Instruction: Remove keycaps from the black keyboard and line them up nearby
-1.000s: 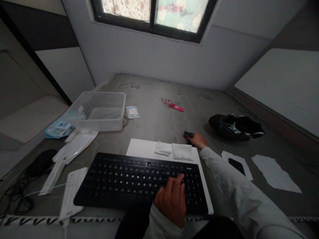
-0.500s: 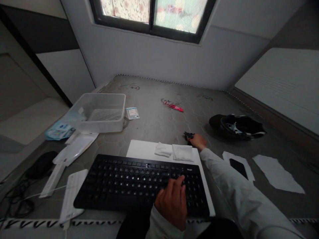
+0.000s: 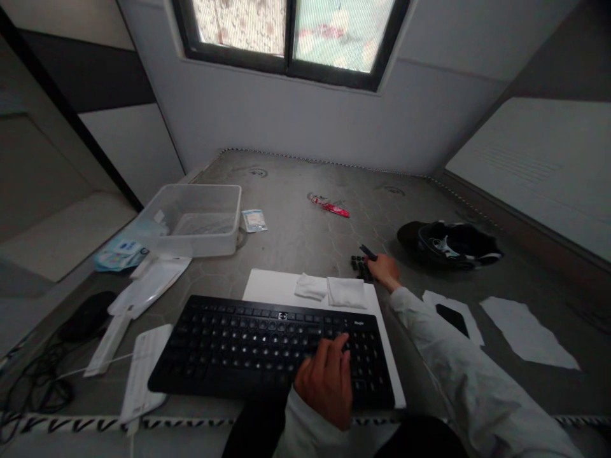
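A black keyboard (image 3: 224, 346) lies on a white board (image 3: 272, 284). Many of its middle keys look like bare sockets with shiny dots. My left hand (image 3: 327, 381) rests on the keyboard's right part, fingers bent and slightly apart, the index finger stretched to the keys near the number pad; nothing shows in it. Beyond the board's far right corner, my right hand (image 3: 386, 270) is closed on a slim dark tool (image 3: 368, 252), its tip pointing up and left; its exact kind is unclear. Small black keycaps (image 3: 359, 264) lie grouped beside and partly under that hand.
Folded white cloths (image 3: 347, 292) lie on the board. Left are a clear plastic bin (image 3: 205, 245), a small packet (image 3: 254, 221), a black mouse (image 3: 88, 316) and a white power strip (image 3: 146, 369). A red key holder (image 3: 335, 209), black cap (image 3: 449, 245) and phone (image 3: 452, 319) lie farther right.
The slim tool in my right hand has tilted upward off the keycaps, so more of them show. My left hand stays on the keyboard. The view has shifted slightly.
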`<state>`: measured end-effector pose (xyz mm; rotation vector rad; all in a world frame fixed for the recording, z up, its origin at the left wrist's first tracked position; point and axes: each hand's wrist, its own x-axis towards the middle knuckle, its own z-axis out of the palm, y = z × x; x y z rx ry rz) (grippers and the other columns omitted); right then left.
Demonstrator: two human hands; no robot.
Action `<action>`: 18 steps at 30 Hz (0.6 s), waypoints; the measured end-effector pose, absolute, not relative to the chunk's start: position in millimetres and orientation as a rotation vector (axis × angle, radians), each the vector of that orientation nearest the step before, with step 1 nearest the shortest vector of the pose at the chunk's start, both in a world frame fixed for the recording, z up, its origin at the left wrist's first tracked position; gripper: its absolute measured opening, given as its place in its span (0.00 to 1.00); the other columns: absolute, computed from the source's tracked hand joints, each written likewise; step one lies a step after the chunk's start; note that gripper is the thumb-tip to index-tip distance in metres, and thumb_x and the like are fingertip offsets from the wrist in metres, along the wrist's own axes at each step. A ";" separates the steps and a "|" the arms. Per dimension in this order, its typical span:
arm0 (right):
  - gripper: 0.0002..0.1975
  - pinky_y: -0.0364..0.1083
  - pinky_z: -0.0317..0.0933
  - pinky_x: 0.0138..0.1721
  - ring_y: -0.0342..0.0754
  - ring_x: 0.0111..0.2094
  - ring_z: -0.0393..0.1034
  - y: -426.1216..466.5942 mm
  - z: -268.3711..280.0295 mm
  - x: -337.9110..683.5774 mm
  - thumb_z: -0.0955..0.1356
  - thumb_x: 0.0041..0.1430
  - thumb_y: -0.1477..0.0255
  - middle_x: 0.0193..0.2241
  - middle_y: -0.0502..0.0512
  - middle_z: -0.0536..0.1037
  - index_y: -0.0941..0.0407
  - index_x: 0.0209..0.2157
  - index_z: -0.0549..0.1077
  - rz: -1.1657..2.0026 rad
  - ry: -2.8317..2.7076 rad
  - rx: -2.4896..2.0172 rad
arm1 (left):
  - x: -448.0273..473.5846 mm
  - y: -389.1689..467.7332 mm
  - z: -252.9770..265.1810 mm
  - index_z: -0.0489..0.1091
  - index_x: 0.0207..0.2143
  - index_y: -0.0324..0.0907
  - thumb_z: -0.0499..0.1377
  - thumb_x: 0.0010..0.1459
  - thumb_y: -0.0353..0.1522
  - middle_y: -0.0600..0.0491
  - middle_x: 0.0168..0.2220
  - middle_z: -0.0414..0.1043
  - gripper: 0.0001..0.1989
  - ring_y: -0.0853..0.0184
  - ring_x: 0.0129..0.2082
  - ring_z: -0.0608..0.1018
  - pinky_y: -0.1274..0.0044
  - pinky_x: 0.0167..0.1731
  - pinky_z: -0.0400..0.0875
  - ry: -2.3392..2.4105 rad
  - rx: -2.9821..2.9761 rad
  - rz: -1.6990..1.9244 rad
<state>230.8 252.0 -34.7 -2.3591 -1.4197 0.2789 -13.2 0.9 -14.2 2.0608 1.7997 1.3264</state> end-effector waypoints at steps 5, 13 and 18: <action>0.27 0.47 0.61 0.36 0.55 0.37 0.74 218.9 0.9 218.4 0.59 0.61 0.53 0.34 0.63 0.80 0.59 0.39 0.78 0.257 -1.375 -2.122 | -14.9 1.3 -15.0 0.71 0.47 0.45 0.49 0.68 0.33 0.54 0.34 0.76 0.13 0.72 0.28 0.77 0.79 0.28 0.66 1.767 2.109 1.344; 0.24 0.43 0.55 0.27 0.43 0.23 0.60 89.4 34.3 185.2 0.62 0.59 0.47 0.21 0.47 0.65 0.55 0.27 0.66 0.334 -0.763 -1.450 | -18.7 -0.6 -16.3 0.73 0.43 0.46 0.49 0.67 0.34 0.53 0.34 0.76 0.12 0.71 0.29 0.78 0.80 0.30 0.67 1.694 2.186 1.367; 0.21 0.42 0.50 0.24 0.41 0.21 0.52 34.8 52.8 164.5 0.62 0.62 0.52 0.19 0.44 0.56 0.54 0.26 0.62 0.480 -0.733 -1.280 | -21.9 -1.8 -12.0 0.73 0.43 0.47 0.53 0.66 0.33 0.54 0.35 0.76 0.10 0.71 0.28 0.77 0.79 0.30 0.67 1.651 2.261 1.316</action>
